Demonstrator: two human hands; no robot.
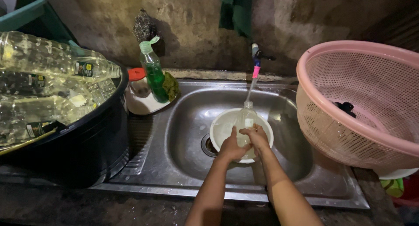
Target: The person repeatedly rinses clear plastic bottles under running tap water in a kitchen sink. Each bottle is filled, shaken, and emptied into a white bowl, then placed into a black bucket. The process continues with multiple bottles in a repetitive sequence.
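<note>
Rough, stained concrete backs a stainless-steel sink (187, 121) set into a dark wet counter. Over the basin, both hands grip a small clear plastic bottle (246, 121), held upright under the thin stream from a wall tap (257, 55) with a pink band. The left hand (231, 147) wraps its fingers around the bottle's left side, and the right hand (257, 138) closes over its right side and front. Beneath the bottle sits a round white plastic bowl (220, 130), just beside the drain. On the sink's back left corner stands a clear dish-soap bottle with green liquid (153, 73). To the left, a black tub (87, 143) holds large clear plastic bottles (52, 77). On the right rests a pink perforated plastic basket (362, 103).
</note>
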